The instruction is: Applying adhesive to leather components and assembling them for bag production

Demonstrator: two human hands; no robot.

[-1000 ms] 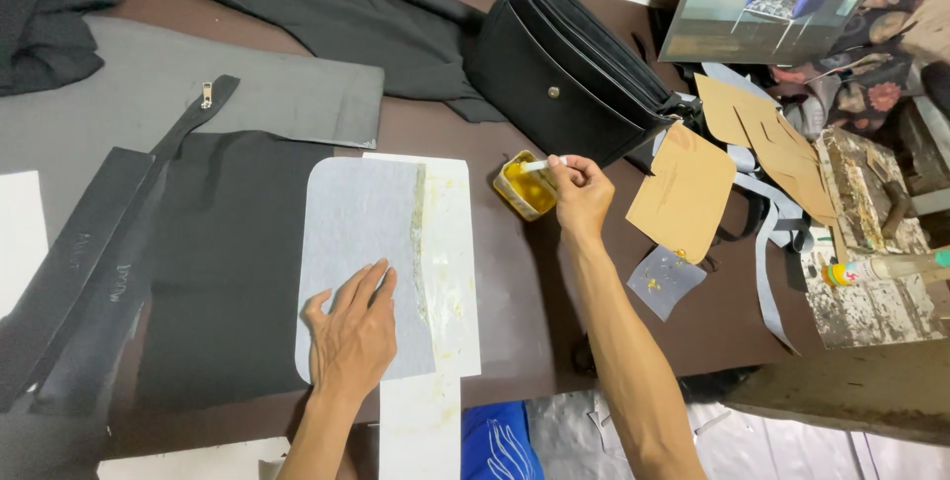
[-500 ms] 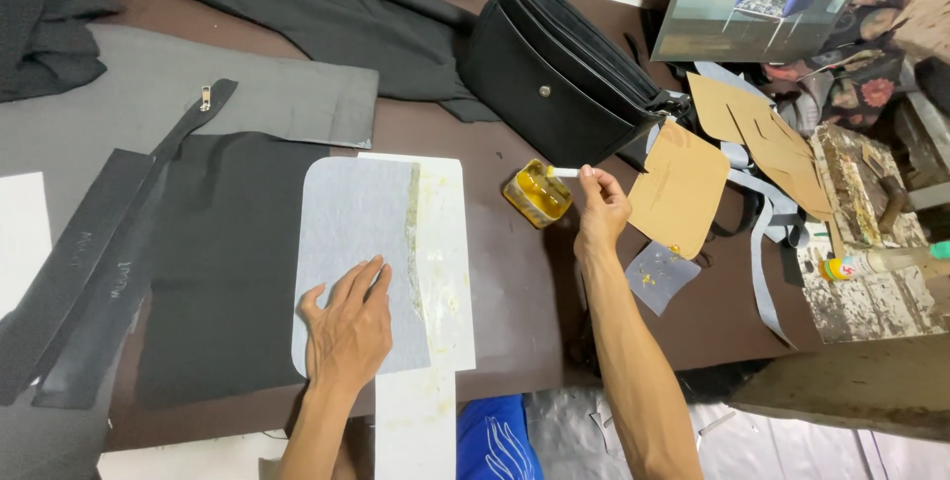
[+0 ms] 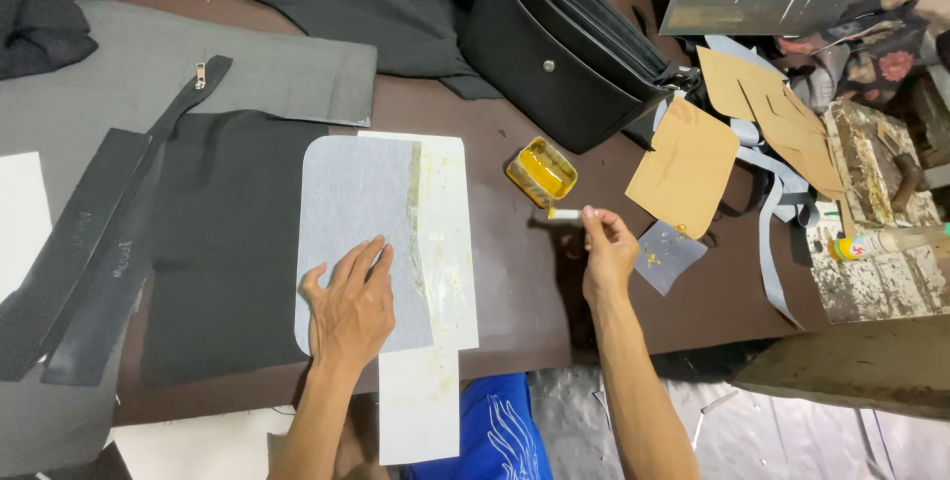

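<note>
Glue time at my table

Fingers of my right hand (image 3: 606, 252) pinch a small white brush (image 3: 566, 214) beside the yellow glue tin (image 3: 540, 171). My left hand (image 3: 351, 307) lies flat and open on the grey sheet (image 3: 356, 203).

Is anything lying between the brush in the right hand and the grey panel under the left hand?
Nothing visible does. Between the brush in the right hand and the grey panel lie only bare tabletop and the white paper beneath the panel.
</note>
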